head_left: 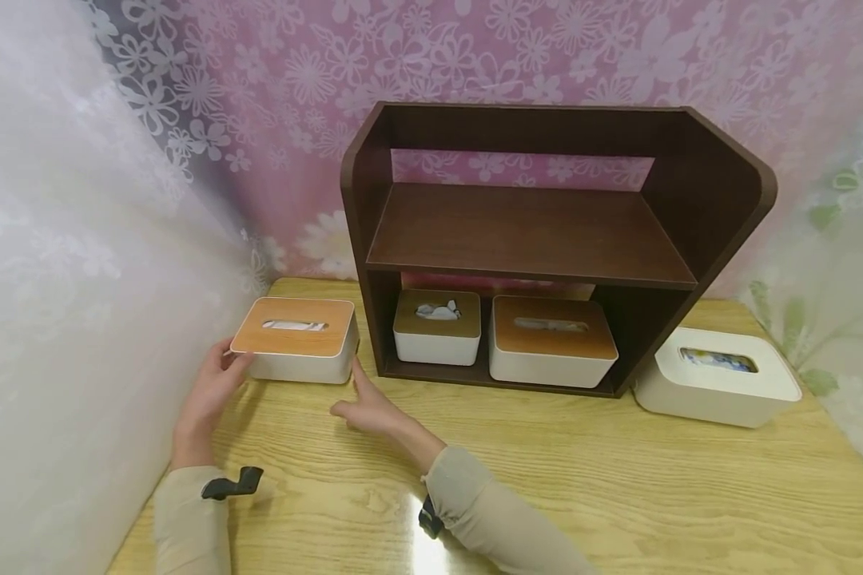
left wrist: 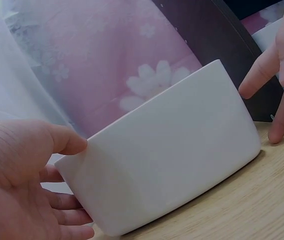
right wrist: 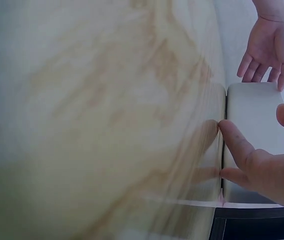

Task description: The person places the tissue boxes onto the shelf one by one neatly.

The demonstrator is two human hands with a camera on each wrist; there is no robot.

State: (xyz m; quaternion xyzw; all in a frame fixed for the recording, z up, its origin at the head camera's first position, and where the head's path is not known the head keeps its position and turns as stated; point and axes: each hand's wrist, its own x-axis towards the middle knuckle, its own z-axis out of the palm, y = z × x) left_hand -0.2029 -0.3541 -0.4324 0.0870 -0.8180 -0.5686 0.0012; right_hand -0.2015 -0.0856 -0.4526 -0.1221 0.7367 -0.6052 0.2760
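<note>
A white tissue box (head_left: 302, 366) with an orange wood-grain lid sits on the table left of the dark shelf. My left hand (head_left: 214, 391) holds its left end, thumb at the front upper corner and fingers along the side, as the left wrist view shows. At the opposite end is my right hand (head_left: 374, 410), its fingers extended and the thumb spread away. One fingertip of it meets the right side of the box, while other fingers point down by the tabletop in the left wrist view. White tissue shows in the lid's slot.
The dark brown two-tier shelf (head_left: 532, 231) stands behind, its lower tier holding a small tissue box (head_left: 437, 349) and a wider tissue box (head_left: 546, 365). Right of it sits an all-white tissue box (head_left: 712, 399). A pale curtain (head_left: 65, 319) hangs close by my left hand.
</note>
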